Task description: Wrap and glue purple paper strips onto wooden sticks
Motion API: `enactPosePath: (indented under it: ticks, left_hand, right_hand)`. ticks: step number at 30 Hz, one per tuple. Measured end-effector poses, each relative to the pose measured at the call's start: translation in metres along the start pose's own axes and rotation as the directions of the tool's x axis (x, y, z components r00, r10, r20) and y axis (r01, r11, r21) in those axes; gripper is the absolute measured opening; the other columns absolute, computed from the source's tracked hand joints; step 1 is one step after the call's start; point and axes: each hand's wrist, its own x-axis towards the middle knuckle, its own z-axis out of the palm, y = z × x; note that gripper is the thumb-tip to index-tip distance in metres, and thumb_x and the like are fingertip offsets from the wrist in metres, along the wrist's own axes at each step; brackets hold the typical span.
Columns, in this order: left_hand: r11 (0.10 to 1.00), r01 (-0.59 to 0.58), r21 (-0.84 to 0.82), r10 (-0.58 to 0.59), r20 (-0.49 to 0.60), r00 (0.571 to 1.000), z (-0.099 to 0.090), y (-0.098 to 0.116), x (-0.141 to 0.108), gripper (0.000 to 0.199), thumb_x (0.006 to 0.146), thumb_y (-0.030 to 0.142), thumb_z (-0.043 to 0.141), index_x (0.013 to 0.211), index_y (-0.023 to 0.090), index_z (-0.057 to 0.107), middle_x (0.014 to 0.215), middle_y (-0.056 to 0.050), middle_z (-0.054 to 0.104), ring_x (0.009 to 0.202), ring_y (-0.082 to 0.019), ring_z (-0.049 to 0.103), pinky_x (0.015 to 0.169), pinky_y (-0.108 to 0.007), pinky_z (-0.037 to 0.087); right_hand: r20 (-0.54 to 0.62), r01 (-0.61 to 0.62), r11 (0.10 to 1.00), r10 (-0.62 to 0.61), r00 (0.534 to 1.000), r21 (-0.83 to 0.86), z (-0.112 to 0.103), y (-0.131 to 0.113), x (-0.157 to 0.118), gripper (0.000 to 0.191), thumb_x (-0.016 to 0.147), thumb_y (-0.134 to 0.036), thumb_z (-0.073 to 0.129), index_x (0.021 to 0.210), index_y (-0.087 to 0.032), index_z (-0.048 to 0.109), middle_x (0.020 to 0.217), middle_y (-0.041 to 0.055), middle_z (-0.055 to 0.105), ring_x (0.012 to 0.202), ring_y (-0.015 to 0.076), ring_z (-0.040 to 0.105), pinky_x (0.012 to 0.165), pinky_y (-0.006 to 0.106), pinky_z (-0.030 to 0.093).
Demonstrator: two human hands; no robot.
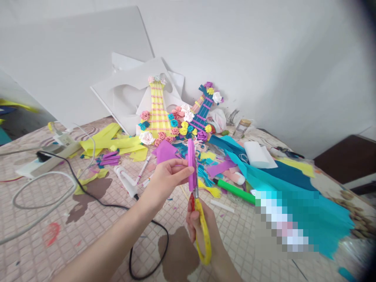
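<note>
A narrow purple strip stands upright at the centre, pinched between the thumb and fingers of my left hand. Just below, my right hand is closed around the scissors, which have yellow and red handles. The scissor blades point away from me and lie against the right side of the strip. Part of the blades is hidden by the strip. Behind my hands lean a yellow guitar-shaped craft and a blue one, both trimmed with paper flowers.
A glue gun with a black cable lies left of my hands, near a power strip. Purple paper and yellow paper lie behind. To the right are a green tube, teal paper and a white roll.
</note>
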Motion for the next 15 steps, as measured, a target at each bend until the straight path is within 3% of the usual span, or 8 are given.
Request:
enactPosePath:
  ticks: [8,15]
  left_hand:
    - [0.999,0.004,0.044,-0.004,0.001,1.0,-0.0003,-0.001,-0.0003,0.022,0.062,0.022,0.075,0.078,0.016,0.062,0.061,0.003,0.067,0.059,-0.007,0.06,0.06,-0.017,0.048]
    - [0.999,-0.009,0.052,0.01,-0.009,1.0,-0.001,-0.0007,0.0002,0.023,0.063,0.026,0.074,0.078,0.016,0.061,0.065,0.001,0.068,0.062,-0.01,0.061,0.065,-0.023,0.048]
  right_hand:
    - [0.024,-0.029,0.999,0.028,0.999,0.046,-0.0001,0.0024,-0.0006,0.052,0.067,-0.07,0.054,0.074,-0.02,0.042,0.045,-0.0122,0.033,0.028,0.0005,0.026,0.027,0.012,0.02]
    - [-0.01,-0.078,0.993,0.079,0.997,0.086,0.0006,-0.0003,0.0013,0.044,0.069,-0.059,0.062,0.07,-0.02,0.04,0.042,-0.0127,0.033,0.027,0.0012,0.026,0.026,0.012,0.02]
